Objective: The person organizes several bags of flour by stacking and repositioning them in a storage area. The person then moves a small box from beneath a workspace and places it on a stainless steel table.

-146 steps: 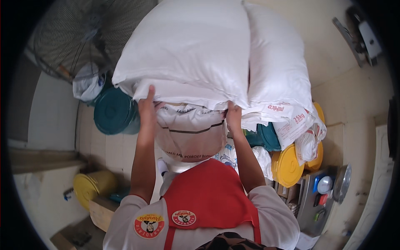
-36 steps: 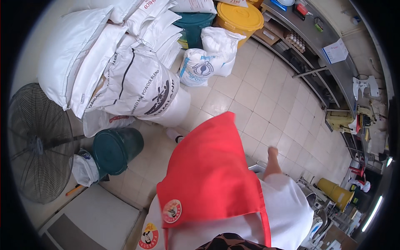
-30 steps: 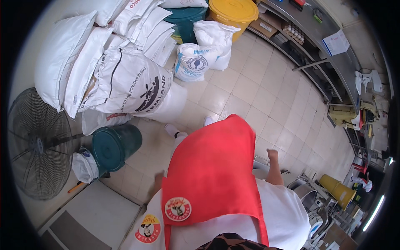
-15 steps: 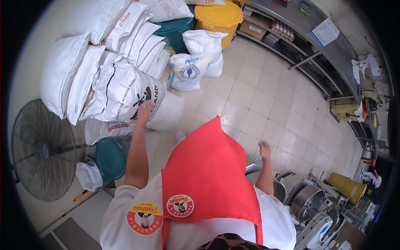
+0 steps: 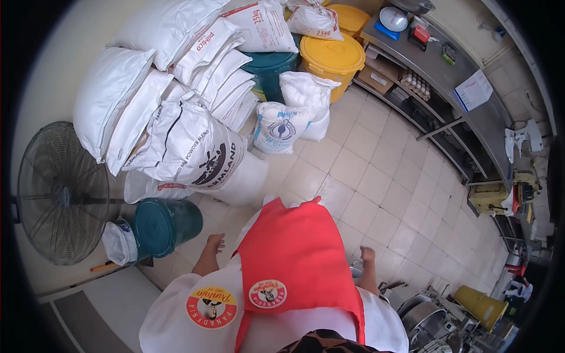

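My left hand (image 5: 216, 242) hangs beside the red apron (image 5: 300, 253) with its fingers loosely apart and nothing in it. Nearest to it is a teal lidded bucket (image 5: 156, 228), which it does not touch. On my other side, my right hand (image 5: 367, 254) hangs low over the tiled floor, its fingers loose and holding nothing that shows. Metal mixing bowls (image 5: 424, 320) stand behind it. Ahead on the left, a large white printed sack (image 5: 194, 147) leans against a white tub (image 5: 250, 179).
Stacked white sacks (image 5: 126, 100) line the left wall near a floor fan (image 5: 63, 194). Farther off are a small white sack (image 5: 281, 129) and a yellow lidded barrel (image 5: 332, 59). A steel counter (image 5: 438, 65) with egg trays (image 5: 415, 84) below curves along the right.
My left hand has come down and back from in front of the large printed sack to my side. My right hand has dropped slightly. The view has tilted up, showing more of the far counter.
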Demonstrator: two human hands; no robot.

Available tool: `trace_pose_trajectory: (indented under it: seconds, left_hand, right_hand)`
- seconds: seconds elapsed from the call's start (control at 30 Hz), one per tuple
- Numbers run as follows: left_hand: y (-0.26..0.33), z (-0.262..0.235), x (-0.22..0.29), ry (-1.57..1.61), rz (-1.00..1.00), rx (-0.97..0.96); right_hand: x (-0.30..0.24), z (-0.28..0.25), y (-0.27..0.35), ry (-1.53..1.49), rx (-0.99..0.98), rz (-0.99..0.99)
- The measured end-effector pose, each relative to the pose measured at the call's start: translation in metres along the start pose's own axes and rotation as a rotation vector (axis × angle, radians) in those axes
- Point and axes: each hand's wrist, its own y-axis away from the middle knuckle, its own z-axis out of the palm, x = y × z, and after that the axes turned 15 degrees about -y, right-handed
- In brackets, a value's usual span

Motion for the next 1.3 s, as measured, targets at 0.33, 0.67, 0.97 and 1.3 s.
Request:
trace_pose_trajectory:
  seconds: [0.33,0.67,0.97,1.3]
  left_hand:
    - [-0.02,0.021,0.23,-0.17,0.387,-0.05]
    - [-0.035,0.032,0.439,0.075,0.48,-0.187]
    - [-0.053,0.019,0.538,0.192,0.443,-0.191]
    - [-0.062,0.042,0.525,0.314,0.201,0.006]
  right_hand:
    - [-0.352,-0.143,-0.122,-0.628,0.215,-0.242]
    - [-0.377,-0.209,-0.149,-0.491,0.231,-0.148]
    - [-0.263,-0.214,-0.165,-0.47,0.263,0.461]
    - [-0.416,-0.352,-0.493,-0.252,0.294,-0.152]
